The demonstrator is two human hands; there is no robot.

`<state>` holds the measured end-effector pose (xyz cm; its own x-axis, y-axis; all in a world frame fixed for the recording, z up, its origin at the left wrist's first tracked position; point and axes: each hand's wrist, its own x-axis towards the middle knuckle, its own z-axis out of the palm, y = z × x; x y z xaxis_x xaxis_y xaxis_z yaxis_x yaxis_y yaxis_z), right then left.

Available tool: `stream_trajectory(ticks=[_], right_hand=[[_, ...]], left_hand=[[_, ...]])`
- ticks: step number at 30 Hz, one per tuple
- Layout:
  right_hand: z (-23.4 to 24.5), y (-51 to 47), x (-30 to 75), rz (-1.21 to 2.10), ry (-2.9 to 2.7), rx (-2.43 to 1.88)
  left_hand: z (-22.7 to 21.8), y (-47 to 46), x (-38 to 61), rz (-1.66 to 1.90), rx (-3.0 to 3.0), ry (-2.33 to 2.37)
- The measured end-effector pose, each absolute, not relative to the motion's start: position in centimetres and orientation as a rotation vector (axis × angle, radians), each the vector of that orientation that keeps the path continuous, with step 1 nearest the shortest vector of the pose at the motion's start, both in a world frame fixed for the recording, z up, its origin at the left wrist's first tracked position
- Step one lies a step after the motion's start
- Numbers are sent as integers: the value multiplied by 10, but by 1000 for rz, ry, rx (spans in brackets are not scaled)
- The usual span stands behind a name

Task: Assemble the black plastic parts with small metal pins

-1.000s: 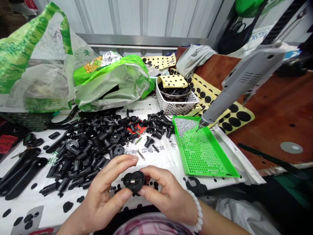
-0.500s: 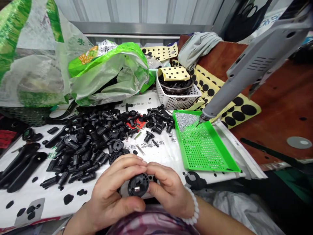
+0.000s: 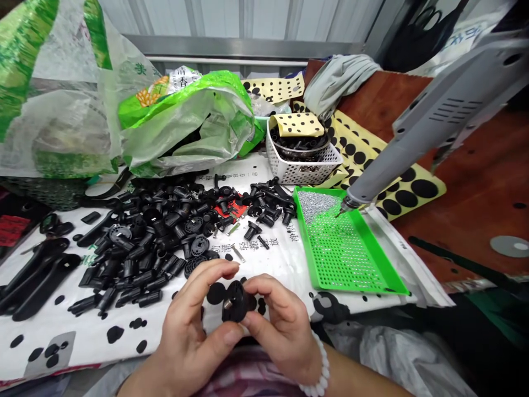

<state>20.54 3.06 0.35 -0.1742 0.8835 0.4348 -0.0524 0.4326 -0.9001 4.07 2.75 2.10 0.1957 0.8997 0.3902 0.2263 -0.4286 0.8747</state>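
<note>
A black round plastic part (image 3: 233, 304) with a small shiny metal piece on its face is pinched between the thumb and fingers of my right hand (image 3: 285, 322), just above the table's front edge. My left hand (image 3: 198, 317) curves around the other side, its fingers lifted away from the part. The left thumb tip is close under the part; whether it touches I cannot tell. Beyond my hands spreads a heap of black plastic parts (image 3: 142, 259), mostly short tubes and slotted discs. A few small metal strips (image 3: 238, 253) lie at its right side.
A green perforated tray (image 3: 355, 264) holds many small silvery screws. Over it hangs a grey electric screwdriver (image 3: 413, 127), its bit pointing down. A white basket (image 3: 306, 171), plastic bags (image 3: 185, 121) and yellow sticker sheets (image 3: 417, 187) stand behind. Black handles (image 3: 45, 281) lie left.
The round part has turned from facing me to nearly edge-on. My left fingers have come off it and opened, while the right hand keeps hold. The view has shifted slightly.
</note>
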Motion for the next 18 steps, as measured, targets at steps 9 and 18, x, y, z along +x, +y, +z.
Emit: stream_trajectory(ticks=[9,18], right_hand=[[5,31,212,1182,-1562,-761],[8,34,212,1858,-1332,-735]], left_hand=[[36,39,28,1191,2270,1011],[20,36,31,1300,2206,1183]])
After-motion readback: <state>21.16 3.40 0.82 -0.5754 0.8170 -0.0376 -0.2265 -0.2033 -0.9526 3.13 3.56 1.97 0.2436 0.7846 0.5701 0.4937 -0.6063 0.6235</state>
